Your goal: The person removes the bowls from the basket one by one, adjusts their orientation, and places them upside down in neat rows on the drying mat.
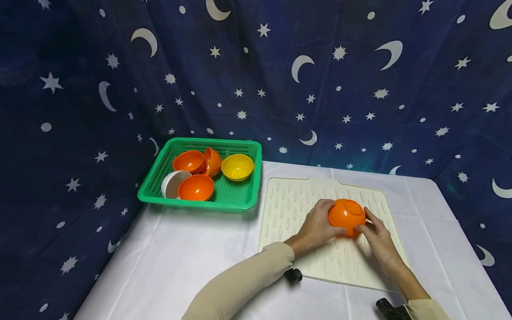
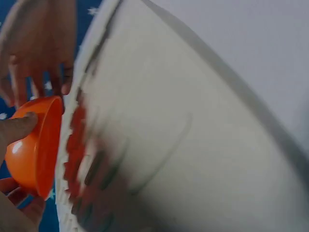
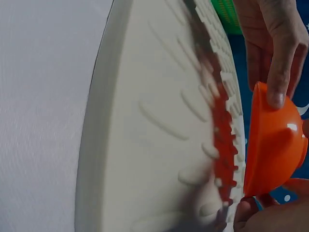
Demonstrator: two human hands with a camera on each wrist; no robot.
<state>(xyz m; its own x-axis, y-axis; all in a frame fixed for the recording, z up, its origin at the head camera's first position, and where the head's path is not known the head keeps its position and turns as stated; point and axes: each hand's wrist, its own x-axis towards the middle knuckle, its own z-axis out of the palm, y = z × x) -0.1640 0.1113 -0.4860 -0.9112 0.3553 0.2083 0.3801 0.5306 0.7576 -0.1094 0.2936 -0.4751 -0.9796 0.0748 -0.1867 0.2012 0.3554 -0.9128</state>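
Note:
Over the cream ribbed mat, an orange bowl (image 1: 346,217) is turned with its foot up and its rim down. My left hand (image 1: 318,226) grips the bowl's left side, its thumb (image 2: 21,126) on the outside and other fingers at the rim. From the other side, my right hand (image 1: 380,240) holds the bowl with fingertips at the rim and wall. In the right wrist view the bowl (image 3: 274,145) stands close over the mat (image 3: 145,121), which shows a red-orange reflection. The inside of the bowl is hidden.
A green basket (image 1: 256,178) at the back left holds several orange bowls (image 1: 196,188), a white bowl (image 1: 171,184) and a yellow bowl (image 1: 238,167). White cloth (image 1: 160,258) covers the table. A dark blue curtain (image 1: 272,89) with moons and stars hangs behind.

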